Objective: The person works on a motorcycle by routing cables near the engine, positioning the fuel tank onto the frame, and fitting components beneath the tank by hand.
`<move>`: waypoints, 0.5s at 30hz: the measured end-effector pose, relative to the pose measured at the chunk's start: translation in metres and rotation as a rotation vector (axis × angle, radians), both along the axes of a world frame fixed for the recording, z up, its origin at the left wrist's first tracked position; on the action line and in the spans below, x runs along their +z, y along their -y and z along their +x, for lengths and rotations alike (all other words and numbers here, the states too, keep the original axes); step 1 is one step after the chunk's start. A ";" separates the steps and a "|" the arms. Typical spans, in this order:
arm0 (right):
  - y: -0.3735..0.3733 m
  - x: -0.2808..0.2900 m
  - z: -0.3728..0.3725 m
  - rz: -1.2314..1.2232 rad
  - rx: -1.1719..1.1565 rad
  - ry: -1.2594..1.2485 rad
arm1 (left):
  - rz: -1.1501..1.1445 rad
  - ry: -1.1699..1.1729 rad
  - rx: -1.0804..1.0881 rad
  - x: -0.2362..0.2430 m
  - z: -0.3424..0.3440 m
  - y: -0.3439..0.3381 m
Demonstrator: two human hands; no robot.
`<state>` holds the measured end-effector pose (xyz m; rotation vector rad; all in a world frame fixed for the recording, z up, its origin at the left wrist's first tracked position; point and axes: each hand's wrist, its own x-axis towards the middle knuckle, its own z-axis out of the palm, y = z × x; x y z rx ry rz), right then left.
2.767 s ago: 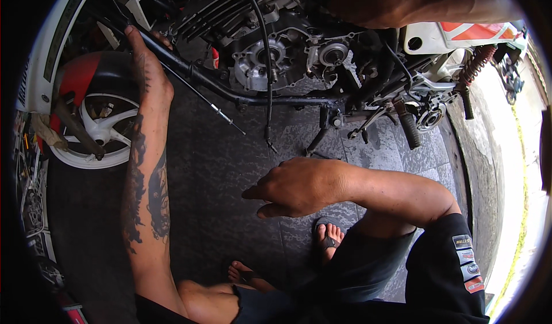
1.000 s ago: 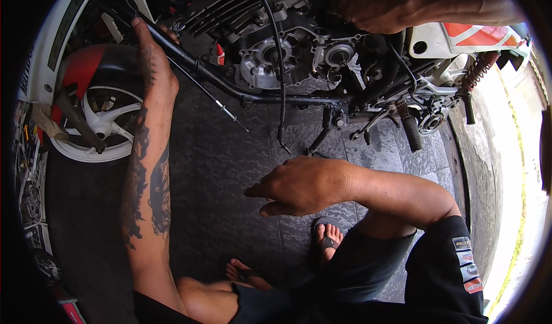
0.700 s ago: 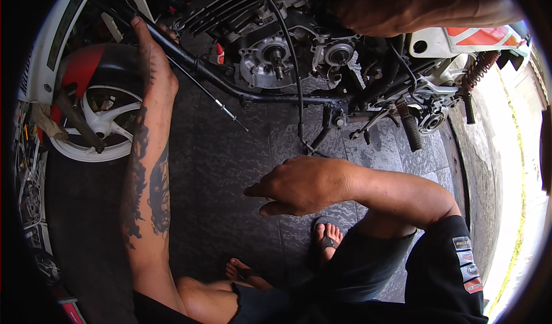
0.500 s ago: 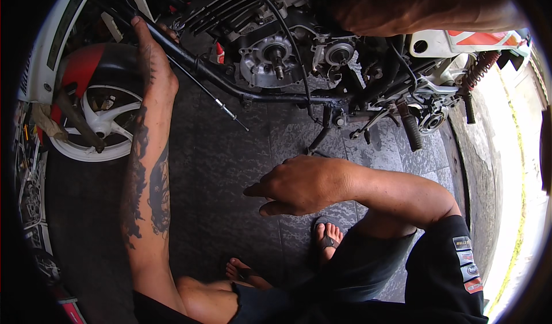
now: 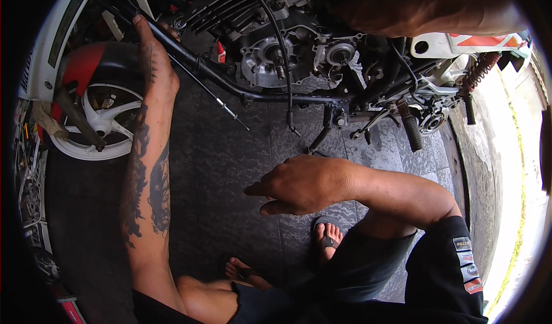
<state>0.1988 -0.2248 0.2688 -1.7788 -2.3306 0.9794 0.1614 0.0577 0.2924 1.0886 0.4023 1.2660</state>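
Note:
My left hand (image 5: 155,59) is wrapped round the black frame tube (image 5: 178,49) of a partly stripped motorcycle, its thumb lying along the near side and its fingertips showing beyond. The bare engine (image 5: 265,65), with a shaft sticking out of its side, sits right of that hand. A silver-ended cable (image 5: 221,104) hangs below the tube. Over the floor in front of my knees, my right hand (image 5: 305,185) holds nothing, with a finger stretched to the left and the thumb apart. Another black cable (image 5: 286,65) dangles across the engine.
Another person's forearm (image 5: 437,10) reaches in from the upper right, its hand dark above the engine. A white-spoked wheel (image 5: 103,129) stands at left, and a footrest (image 5: 410,129) juts out at right. A red-capped tube (image 5: 221,51) shows behind the frame. Dark tiles (image 5: 224,163) cover the floor.
The cable dangling across the engine has swung left at its lower end. The other person's arm has shifted slightly. Both my hands are almost where they were.

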 end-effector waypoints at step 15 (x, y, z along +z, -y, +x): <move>-0.003 0.000 -0.002 -0.020 0.001 0.000 | 0.021 -0.010 -0.007 0.001 -0.005 0.000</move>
